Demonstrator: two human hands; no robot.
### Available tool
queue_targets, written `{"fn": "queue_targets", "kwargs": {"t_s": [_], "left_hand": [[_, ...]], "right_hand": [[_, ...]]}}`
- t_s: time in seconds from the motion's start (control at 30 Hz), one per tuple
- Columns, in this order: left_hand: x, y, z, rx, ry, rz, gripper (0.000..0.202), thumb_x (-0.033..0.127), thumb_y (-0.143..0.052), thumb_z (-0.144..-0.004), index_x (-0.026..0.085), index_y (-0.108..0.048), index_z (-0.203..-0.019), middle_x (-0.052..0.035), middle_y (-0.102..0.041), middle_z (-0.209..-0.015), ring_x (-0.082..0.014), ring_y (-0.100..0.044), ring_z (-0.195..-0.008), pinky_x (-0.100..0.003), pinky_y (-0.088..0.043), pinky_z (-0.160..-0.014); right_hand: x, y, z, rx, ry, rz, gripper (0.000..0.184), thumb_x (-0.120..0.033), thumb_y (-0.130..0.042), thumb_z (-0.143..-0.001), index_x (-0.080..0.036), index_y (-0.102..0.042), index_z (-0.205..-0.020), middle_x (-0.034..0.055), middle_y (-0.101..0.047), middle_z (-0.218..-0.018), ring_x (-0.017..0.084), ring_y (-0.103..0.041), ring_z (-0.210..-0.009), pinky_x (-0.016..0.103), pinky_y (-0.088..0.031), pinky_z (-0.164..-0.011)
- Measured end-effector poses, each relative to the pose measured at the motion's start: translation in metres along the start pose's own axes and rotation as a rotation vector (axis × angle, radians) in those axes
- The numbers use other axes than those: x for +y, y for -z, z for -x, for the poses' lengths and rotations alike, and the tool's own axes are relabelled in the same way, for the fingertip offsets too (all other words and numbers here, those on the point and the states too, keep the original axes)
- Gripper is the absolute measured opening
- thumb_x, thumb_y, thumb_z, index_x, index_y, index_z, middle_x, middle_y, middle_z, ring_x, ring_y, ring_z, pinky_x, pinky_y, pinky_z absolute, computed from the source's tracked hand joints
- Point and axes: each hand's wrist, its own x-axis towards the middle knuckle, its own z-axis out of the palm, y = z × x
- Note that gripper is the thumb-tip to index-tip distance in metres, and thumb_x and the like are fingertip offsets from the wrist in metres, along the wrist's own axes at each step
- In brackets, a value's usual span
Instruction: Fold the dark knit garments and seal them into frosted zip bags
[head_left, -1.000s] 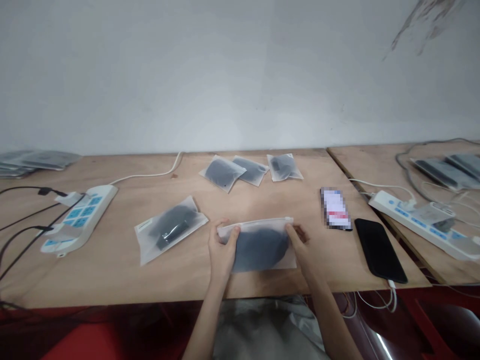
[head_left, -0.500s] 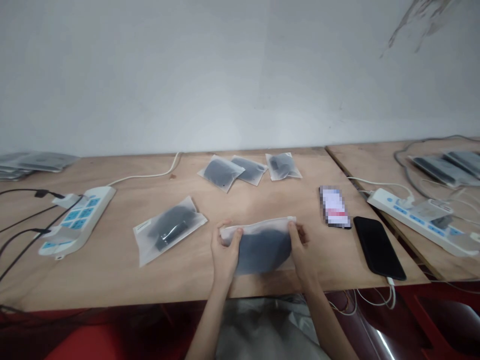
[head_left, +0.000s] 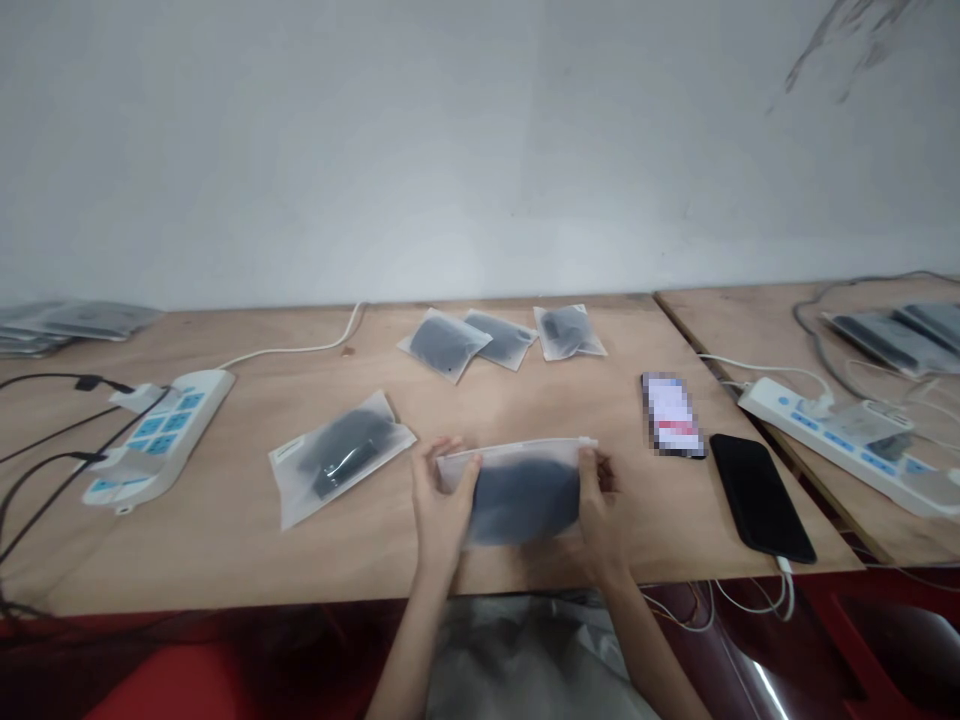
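Observation:
A frosted zip bag (head_left: 521, 488) with a dark item inside is held just above the near edge of the wooden table (head_left: 225, 530). My left hand (head_left: 441, 500) grips the bag's left end near the zip strip. My right hand (head_left: 600, 500) grips its right end, thumb at the top corner. A second frosted bag with a dark item (head_left: 337, 455) lies flat to the left of my hands.
Three more filled bags (head_left: 501, 340) lie at the back of the table. Two phones (head_left: 759, 495) lie to the right, one on a white cable. White power strips sit at the left (head_left: 154, 435) and on the adjoining table (head_left: 840, 440). Stacked bags (head_left: 67, 322) rest far left.
Both hands have stayed on the bag's ends. My right hand has drawn slightly inward and the bag's top edge has risen a little; the bag looks a bit more bunched.

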Motion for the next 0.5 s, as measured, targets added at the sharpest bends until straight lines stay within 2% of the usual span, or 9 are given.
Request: {"fn": "queue_targets", "kwargs": {"t_s": [0.07,0.13,0.2,0.27,0.33,0.43,0.5], "left_hand": [[0.009,0.007,-0.001,0.017,-0.192,-0.152,0.038,0.037,-0.070,-0.082,0.022,-0.056,-0.113,-0.0102,-0.059,-0.123,-0.0259,-0.055,-0.121,-0.044,-0.043,-0.103],[0.023,0.011,-0.002,-0.039,-0.384,-0.322,0.027,0.032,-0.067,-0.086,0.022,-0.060,-0.110,-0.0103,-0.056,-0.129,-0.0262,-0.049,-0.127,-0.046,-0.037,-0.108],[0.039,0.009,-0.001,-0.182,-0.538,-0.394,0.022,0.026,-0.060,-0.092,0.023,-0.062,-0.113,-0.0081,-0.060,-0.124,-0.0230,-0.053,-0.122,-0.043,-0.039,-0.106],[0.052,-0.001,-0.001,-0.339,-0.654,-0.400,0.025,0.022,-0.054,-0.095,0.024,-0.061,-0.119,-0.0060,-0.066,-0.118,-0.0205,-0.057,-0.115,-0.040,-0.042,-0.103],[0.060,-0.014,0.001,-0.430,-0.727,-0.412,0.026,0.021,-0.052,-0.096,0.022,-0.061,-0.120,-0.0055,-0.069,-0.115,-0.0207,-0.058,-0.112,-0.040,-0.042,-0.102],[0.064,-0.030,0.003,-0.482,-0.742,-0.461,0.016,0.021,-0.051,-0.096,0.021,-0.066,-0.102,-0.0036,-0.072,-0.099,-0.0204,-0.062,-0.098,-0.042,-0.042,-0.101],[0.063,-0.035,0.005,-0.484,-0.730,-0.477,0.016,0.021,-0.051,-0.096,0.021,-0.066,-0.090,-0.0015,-0.072,-0.086,-0.0191,-0.062,-0.088,-0.042,-0.041,-0.100]], "right_hand": [[0.001,0.000,0.001,0.012,0.000,0.025,0.057,-0.071,-0.051,-0.082,-0.017,-0.070,-0.088,0.0084,-0.075,-0.082,0.026,-0.068,-0.083,0.034,-0.050,-0.071],[0.003,0.000,0.002,-0.007,0.010,0.034,0.057,-0.070,-0.051,-0.083,-0.017,-0.070,-0.088,0.0084,-0.075,-0.080,0.026,-0.069,-0.082,0.034,-0.050,-0.069],[0.006,-0.002,0.003,-0.054,0.038,0.013,0.056,-0.068,-0.050,-0.085,-0.017,-0.070,-0.091,0.0085,-0.075,-0.081,0.026,-0.069,-0.082,0.034,-0.051,-0.069],[0.008,-0.004,0.006,-0.099,0.090,-0.011,0.054,-0.066,-0.050,-0.087,-0.017,-0.070,-0.095,0.0094,-0.076,-0.087,0.026,-0.069,-0.086,0.035,-0.053,-0.072],[0.009,-0.006,0.009,-0.142,0.162,-0.025,0.052,-0.064,-0.049,-0.089,-0.017,-0.069,-0.098,0.0105,-0.076,-0.093,0.026,-0.069,-0.092,0.037,-0.054,-0.077],[0.009,-0.007,0.014,-0.176,0.269,-0.020,0.047,-0.061,-0.048,-0.091,-0.018,-0.069,-0.097,0.0108,-0.076,-0.094,0.026,-0.070,-0.094,0.038,-0.055,-0.081],[0.011,-0.007,0.016,-0.177,0.301,0.009,0.046,-0.059,-0.047,-0.092,-0.019,-0.068,-0.095,0.0100,-0.076,-0.091,0.025,-0.070,-0.091,0.037,-0.055,-0.080]]}}
